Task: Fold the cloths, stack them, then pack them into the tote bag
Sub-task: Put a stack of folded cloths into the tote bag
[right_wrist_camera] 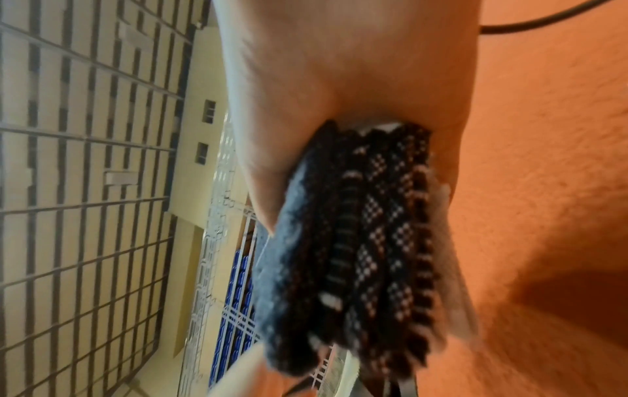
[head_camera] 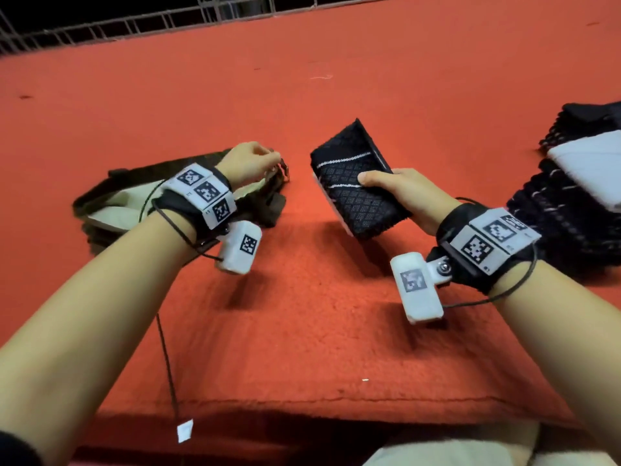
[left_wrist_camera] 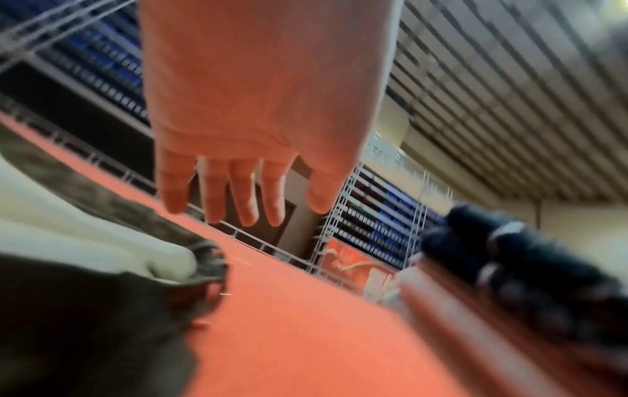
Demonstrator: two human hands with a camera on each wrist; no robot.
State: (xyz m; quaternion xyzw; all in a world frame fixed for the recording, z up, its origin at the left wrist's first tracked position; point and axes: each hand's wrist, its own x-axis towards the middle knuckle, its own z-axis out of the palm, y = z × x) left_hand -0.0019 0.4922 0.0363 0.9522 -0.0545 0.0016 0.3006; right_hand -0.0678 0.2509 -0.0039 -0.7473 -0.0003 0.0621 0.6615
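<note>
Tote bag [head_camera: 111, 203] mouth open, cream lining showing; left hand [head_camera: 248, 163] fingers relaxed above; right hand [head_camera: 403, 196] clamps folded cloths [head_camera: 356, 186].

Orange-red carpet [head_camera: 302, 95] — wire fence [head_camera: 134, 25] behind

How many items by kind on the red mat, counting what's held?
tote bag: 1
folded cloth bundle, gripped in the right hand: 1
cloth pile at the right edge, single cloths not countable: 1
Total: 3
</note>
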